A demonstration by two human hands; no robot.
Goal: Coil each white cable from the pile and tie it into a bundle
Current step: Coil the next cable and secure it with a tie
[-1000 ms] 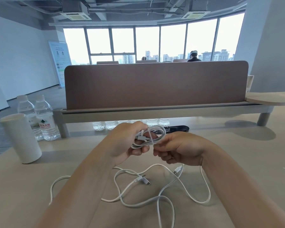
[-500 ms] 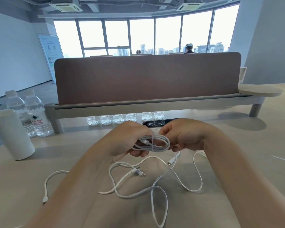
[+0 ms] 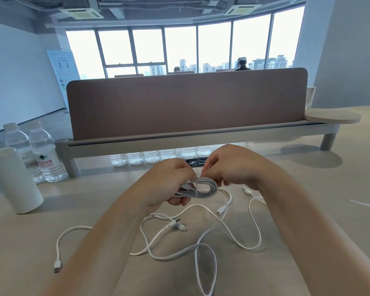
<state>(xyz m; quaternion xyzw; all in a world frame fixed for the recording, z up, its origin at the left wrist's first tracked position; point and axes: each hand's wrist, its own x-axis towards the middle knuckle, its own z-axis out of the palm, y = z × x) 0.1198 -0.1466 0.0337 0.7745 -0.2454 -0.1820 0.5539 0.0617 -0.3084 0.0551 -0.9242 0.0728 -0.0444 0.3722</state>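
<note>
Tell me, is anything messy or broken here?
Nothing looks broken or spilled. The only mess is the loose white cables looping over each other on the desk, under the coiled cable that the left hand and right hand hold.

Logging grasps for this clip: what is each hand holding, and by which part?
Left hand grips the coil at its left end; right hand pinches a thin white strand wrapped round the coil's middle.

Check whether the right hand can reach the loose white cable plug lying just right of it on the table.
Probably yes: the loose white cable plug lies uncovered beside the right hand, nothing between, though that hand must first release the coiled white cable bundle.
</note>
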